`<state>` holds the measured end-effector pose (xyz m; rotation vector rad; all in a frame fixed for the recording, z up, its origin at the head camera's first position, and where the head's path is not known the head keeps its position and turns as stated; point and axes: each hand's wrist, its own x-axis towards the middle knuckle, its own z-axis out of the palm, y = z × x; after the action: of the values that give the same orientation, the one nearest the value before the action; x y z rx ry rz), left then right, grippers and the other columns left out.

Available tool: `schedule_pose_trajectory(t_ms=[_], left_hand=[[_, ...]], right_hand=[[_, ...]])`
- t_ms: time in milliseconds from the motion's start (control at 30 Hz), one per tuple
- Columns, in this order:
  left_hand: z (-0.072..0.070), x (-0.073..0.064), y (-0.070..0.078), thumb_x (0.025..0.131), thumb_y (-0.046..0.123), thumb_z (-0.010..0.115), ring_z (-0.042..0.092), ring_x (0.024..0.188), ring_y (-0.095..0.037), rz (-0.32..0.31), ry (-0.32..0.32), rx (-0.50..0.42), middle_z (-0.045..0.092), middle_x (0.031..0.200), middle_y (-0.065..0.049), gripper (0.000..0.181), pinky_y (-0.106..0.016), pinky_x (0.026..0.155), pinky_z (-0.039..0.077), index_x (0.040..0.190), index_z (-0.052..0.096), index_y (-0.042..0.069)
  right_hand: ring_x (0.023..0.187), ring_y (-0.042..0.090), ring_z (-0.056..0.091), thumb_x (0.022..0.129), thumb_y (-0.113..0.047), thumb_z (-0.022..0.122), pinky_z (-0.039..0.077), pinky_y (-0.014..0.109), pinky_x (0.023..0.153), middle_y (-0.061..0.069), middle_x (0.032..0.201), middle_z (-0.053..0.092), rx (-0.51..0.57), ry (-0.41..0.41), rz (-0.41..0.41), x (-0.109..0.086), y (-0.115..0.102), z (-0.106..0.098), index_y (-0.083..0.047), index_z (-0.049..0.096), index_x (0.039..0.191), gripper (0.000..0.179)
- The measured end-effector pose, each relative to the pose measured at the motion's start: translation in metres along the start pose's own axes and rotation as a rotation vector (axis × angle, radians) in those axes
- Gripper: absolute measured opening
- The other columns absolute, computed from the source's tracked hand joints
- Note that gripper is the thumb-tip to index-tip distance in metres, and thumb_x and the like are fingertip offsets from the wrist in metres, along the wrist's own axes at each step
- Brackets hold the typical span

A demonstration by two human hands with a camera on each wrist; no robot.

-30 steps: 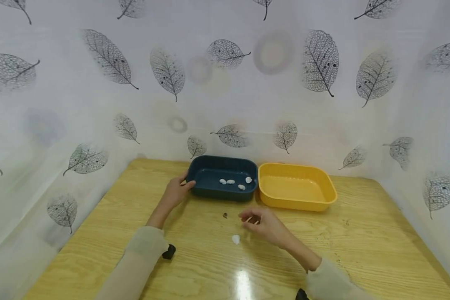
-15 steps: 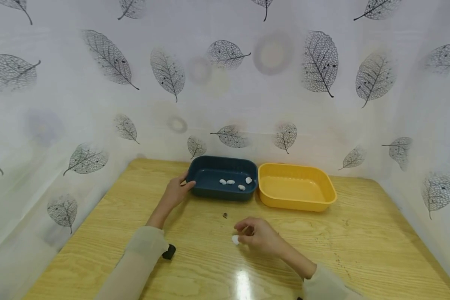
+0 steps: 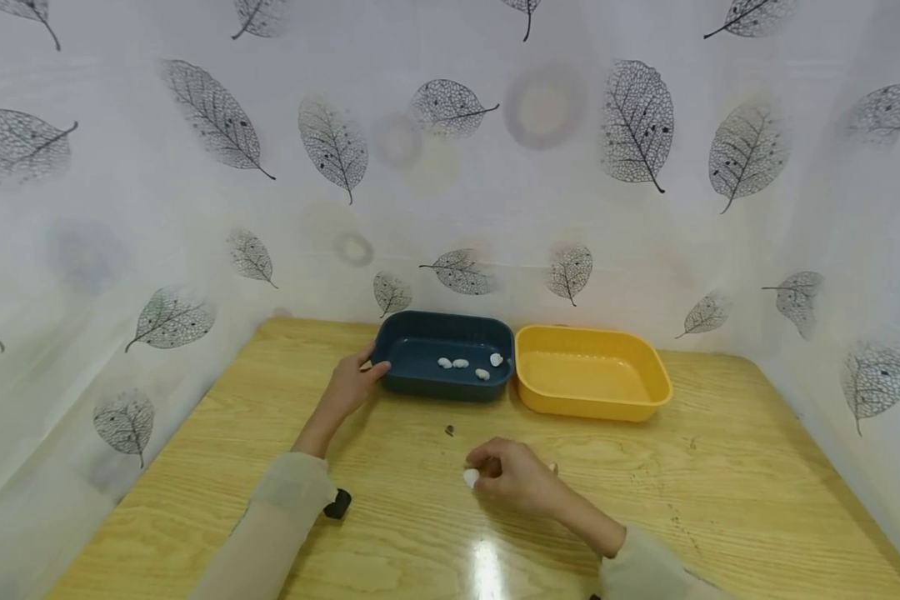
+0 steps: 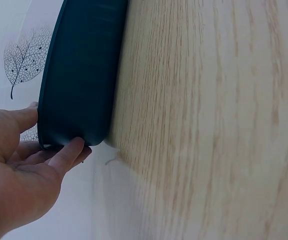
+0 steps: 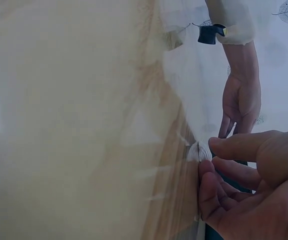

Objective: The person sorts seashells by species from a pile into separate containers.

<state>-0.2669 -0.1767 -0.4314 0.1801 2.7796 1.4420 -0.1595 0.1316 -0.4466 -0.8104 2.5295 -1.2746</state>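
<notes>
White shell: on the wood, at the tips of the right hand (image 3: 512, 477); I read ridges on the shell (image 5: 200, 151) from the right wrist view.
Right fingers: curled, thumb and fingertips pinching the shell; how firmly, I can't tell.
Dark speck: small brown object (image 3: 450, 431) on the wood, between shell and trays; too small for me to identify.
Pale bit: small object (image 3: 552, 468) just past the right hand, mostly hidden from me.
Blue tray: dark blue tray (image 3: 435, 388) at the back, four pale shells (image 3: 461, 363) inside, two side by side, one nearer the front wall, one by the right wall.
Left fingers: the left hand (image 3: 350, 387) grips the tray's left end, thumb at the front corner.
Yellow tray: yellow tray (image 3: 585, 407) right of the blue one, walls touching or nearly; I can't tell which.
Edges: tabletop (image 3: 397, 542) ends behind the trays, at the leaf-print curtain (image 3: 292, 50).
Room: wood runs on from the right forearm to the right edge.
</notes>
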Motion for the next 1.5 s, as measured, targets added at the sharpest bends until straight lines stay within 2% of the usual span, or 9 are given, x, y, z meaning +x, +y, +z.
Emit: schedule_pose_trajectory(t_ms=[233, 667, 900, 1100, 1500], left_hand=[[-0.0001, 0.0005, 0.0004, 0.108, 0.02, 0.057, 0.047, 0.138, -0.045, -0.003, 0.002, 0.008, 0.029, 0.161, -0.029, 0.064, -0.054, 0.11, 0.045, 0.16, 0.027, -0.005], [0.0006, 0.0034, -0.0005, 0.108, 0.02, 0.057, 0.046, 0.138, -0.045, -0.001, 0.004, 0.001, 0.029, 0.161, -0.028, 0.065, -0.053, 0.11, 0.045, 0.16, 0.027, -0.004], [0.0007, 0.0027, 0.0011, 0.108, 0.018, 0.057, 0.045, 0.139, -0.046, 0.01, -0.002, -0.006, 0.029, 0.161, -0.029, 0.064, -0.054, 0.111, 0.044, 0.159, 0.027, -0.006], [0.0006, 0.0019, 0.0016, 0.109, 0.018, 0.057, 0.045, 0.139, -0.046, 0.01, 0.0, 0.003, 0.028, 0.161, -0.03, 0.064, -0.054, 0.111, 0.043, 0.159, 0.027, -0.006], [-0.0007, -0.0008, 0.0029, 0.109, 0.02, 0.057, 0.044, 0.14, -0.045, -0.004, -0.001, 0.004, 0.028, 0.162, -0.028, 0.065, -0.054, 0.112, 0.043, 0.16, 0.026, -0.004]], right_hand=[[0.081, 0.009, 0.06, 0.083, 0.003, 0.079, 0.053, 0.022, 0.069, 0.004, 0.094, 0.066, -0.072, -0.014, 0.011, 0.0024, -0.002, 0.0016, 0.0, 0.076, 0.104, 0.021], [0.077, 0.008, 0.059, 0.082, 0.003, 0.082, 0.053, 0.023, 0.066, 0.002, 0.089, 0.064, -0.121, 0.025, 0.002, 0.0044, -0.0016, 0.0052, -0.001, 0.077, 0.096, 0.015], [0.078, 0.008, 0.058, 0.084, 0.004, 0.079, 0.053, 0.023, 0.066, 0.001, 0.09, 0.064, -0.146, 0.019, 0.017, 0.0039, -0.0046, 0.0073, -0.003, 0.075, 0.094, 0.014], [0.074, 0.006, 0.06, 0.083, 0.008, 0.079, 0.054, 0.022, 0.064, 0.004, 0.088, 0.068, -0.145, 0.023, -0.03, 0.0034, -0.0064, 0.0081, 0.0, 0.073, 0.092, 0.013], [0.072, 0.004, 0.056, 0.083, 0.005, 0.077, 0.05, 0.022, 0.064, 0.001, 0.083, 0.069, -0.098, -0.025, -0.018, 0.0065, -0.0042, 0.0039, -0.004, 0.073, 0.093, 0.014]])
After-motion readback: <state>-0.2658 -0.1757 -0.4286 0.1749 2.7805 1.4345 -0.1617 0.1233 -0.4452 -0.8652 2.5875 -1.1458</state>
